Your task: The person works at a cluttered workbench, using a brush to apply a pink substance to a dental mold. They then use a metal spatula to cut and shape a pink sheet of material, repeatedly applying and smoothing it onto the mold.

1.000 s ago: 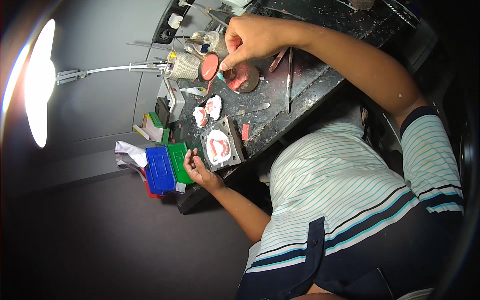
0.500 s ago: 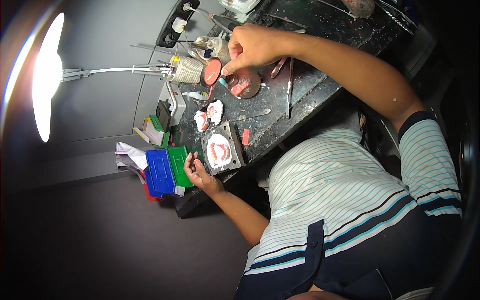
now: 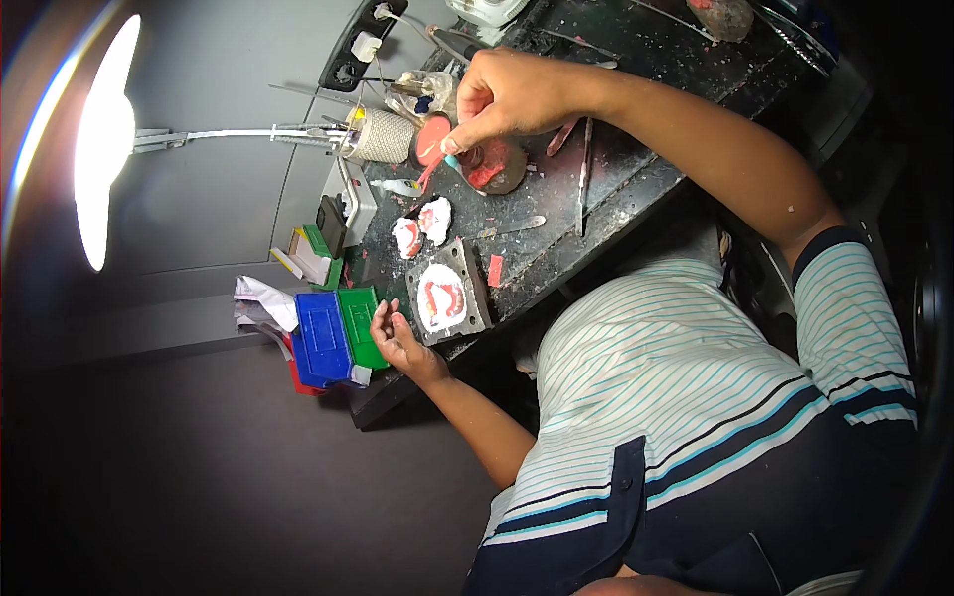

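My right hand is above the bench, thumb and fingers pinched together beside a round dark container of pink material. What the fingertips grip is hidden. A dark pen-like handle shows behind the knuckles; whether the hand holds it I cannot tell. Below the fingers is a rounded brown vessel smeared pink-red. My left hand is palm up and empty, fingers loosely curled and apart. It is beside a grey metal flask holding white plaster with a pink-red, horseshoe-shaped denture form.
Two white plaster pieces with pink lie beyond the flask. A spatula, a pink sheet piece and a slim metal tool lie nearby. Blue and green bins stand by the bench's left end. A lit lamp hangs left.
The whole view has shifted slightly, moving the bench things a little to the right. Both hands keep nearly the same poses.
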`<state>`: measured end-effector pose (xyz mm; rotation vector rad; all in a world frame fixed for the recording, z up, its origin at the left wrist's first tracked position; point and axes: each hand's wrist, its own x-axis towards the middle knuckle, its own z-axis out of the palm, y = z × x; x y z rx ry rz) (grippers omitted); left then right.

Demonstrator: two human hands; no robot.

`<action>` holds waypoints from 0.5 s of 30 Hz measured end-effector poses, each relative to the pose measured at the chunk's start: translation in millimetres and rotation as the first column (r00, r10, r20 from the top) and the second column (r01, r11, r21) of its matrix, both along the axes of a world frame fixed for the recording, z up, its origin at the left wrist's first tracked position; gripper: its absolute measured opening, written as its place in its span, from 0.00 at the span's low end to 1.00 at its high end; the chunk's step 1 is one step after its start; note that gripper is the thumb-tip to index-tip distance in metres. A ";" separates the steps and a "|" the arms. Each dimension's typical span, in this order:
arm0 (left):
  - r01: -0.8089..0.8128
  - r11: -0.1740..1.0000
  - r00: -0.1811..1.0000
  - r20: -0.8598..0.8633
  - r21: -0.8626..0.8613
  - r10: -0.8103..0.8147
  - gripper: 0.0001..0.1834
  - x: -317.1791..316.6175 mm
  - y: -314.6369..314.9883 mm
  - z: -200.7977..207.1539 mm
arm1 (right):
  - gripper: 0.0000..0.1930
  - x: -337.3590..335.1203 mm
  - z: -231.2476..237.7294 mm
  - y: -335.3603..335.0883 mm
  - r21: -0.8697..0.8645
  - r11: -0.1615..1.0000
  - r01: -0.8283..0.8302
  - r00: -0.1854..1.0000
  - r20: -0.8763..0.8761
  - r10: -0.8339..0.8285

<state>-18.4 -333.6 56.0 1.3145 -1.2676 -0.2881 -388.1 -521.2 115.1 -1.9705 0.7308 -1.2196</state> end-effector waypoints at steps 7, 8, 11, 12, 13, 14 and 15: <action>-0.022 1.000 1.000 -0.002 -0.006 0.022 0.22 2.5 7.7 1.8 | 0.19 -20.5 20.2 6.3 0.127 0.963 -0.237 0.971 -0.001 0.239; -0.004 1.000 1.000 -0.005 0.001 0.004 0.22 -1.4 0.1 2.5 | 0.17 -33.2 22.5 7.8 0.154 0.924 -0.351 0.932 0.152 0.329; -0.002 1.000 1.000 -0.011 -0.007 0.002 0.21 -0.5 0.6 0.0 | 0.11 -66.5 34.5 0.7 0.089 0.904 -0.419 0.893 0.220 0.392; 0.001 1.000 1.000 -0.004 -0.009 -0.001 0.21 -2.2 -0.2 0.9 | 0.09 -73.4 32.8 -7.3 0.076 0.911 -0.404 0.895 0.237 0.377; -0.002 1.000 1.000 0.001 -0.011 0.002 0.21 -2.0 0.6 1.3 | 0.09 -77.3 29.5 -12.7 0.074 0.909 -0.410 0.894 0.233 0.384; -0.007 1.000 1.000 -0.001 -0.015 0.007 0.21 -1.8 1.1 1.3 | 0.08 -81.5 25.5 -16.7 0.048 0.970 -0.237 0.971 0.039 0.236; -0.010 1.000 1.000 -0.001 -0.011 0.010 0.21 -1.3 1.5 1.0 | 0.06 -80.9 26.0 -17.4 -0.013 0.998 -0.065 0.987 -0.148 0.063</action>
